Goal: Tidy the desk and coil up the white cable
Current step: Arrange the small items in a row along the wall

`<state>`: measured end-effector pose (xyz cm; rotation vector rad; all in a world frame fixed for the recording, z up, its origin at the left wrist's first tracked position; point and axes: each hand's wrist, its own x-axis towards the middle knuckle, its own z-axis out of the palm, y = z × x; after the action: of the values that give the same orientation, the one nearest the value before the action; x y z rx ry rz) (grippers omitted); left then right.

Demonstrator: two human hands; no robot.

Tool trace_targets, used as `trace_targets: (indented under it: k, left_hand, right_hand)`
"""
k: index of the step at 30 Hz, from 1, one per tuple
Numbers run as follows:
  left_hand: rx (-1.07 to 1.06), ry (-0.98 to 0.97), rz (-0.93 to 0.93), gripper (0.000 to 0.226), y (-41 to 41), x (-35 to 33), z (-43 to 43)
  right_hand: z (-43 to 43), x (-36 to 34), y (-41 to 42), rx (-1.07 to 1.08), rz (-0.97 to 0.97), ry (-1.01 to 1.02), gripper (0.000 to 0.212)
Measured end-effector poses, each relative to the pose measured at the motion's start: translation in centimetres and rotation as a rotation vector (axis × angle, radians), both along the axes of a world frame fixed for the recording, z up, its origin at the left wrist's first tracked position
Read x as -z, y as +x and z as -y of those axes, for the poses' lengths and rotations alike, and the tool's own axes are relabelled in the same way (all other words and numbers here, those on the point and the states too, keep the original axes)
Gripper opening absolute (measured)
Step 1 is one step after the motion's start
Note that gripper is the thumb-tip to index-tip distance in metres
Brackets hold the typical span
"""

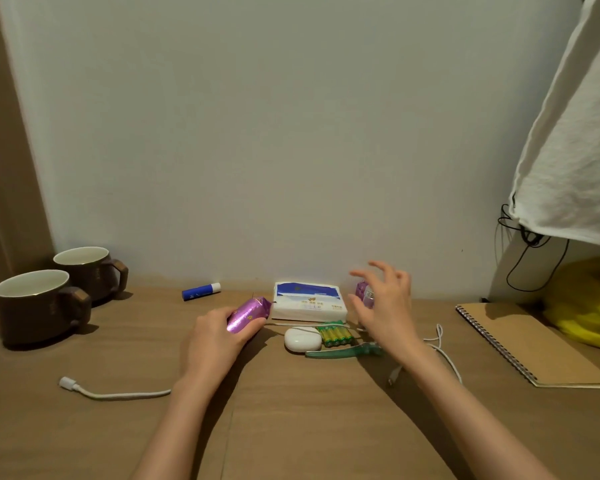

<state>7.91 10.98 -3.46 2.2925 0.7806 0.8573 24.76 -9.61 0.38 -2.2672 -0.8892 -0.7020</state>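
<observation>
Nearest, the thin white cable (pixel 118 395) trails along the brown tabletop's (pixel 309 427) front. Left hand (pixel 215 344) clamps a shiny purple packet (pixel 248 313); right hand (pixel 385 303), fingers spread, hovers by the back edge.

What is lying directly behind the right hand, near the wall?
A small purple item with a clear part shows past the right hand, right of the tissue pack. The hand is open and covers most of it, so its full shape cannot be seen.

Bench (pixel 309 427): left hand (pixel 219 344) gripping purple packet (pixel 248 313); right hand (pixel 383 306) spread beside tissue pack (pixel 309 301); white cable (pixel 118 393) uncoiled.
</observation>
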Motion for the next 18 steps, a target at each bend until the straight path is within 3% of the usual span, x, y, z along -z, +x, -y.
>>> trace_targets:
  k: [5, 11, 18]
  left_hand:
    - [-0.079, -0.017, 0.032, 0.039, 0.9, 0.7, -0.4]
    - [-0.111, -0.007, -0.002, 0.042, 1.3, 0.8, 0.0]
    - [-0.123, 0.002, -0.001, 0.042, 1.2, 0.7, -0.1]
  right_hand:
    - [1.3, 0.9, 2.2, 0.011, -0.28, -0.152, 0.045]
    - [-0.2, -0.1, 3.2, -0.097, -0.329, -0.127, 0.035]
    - [-3.3, -0.4, 5.8, -0.051, -0.366, -0.109, 0.036]
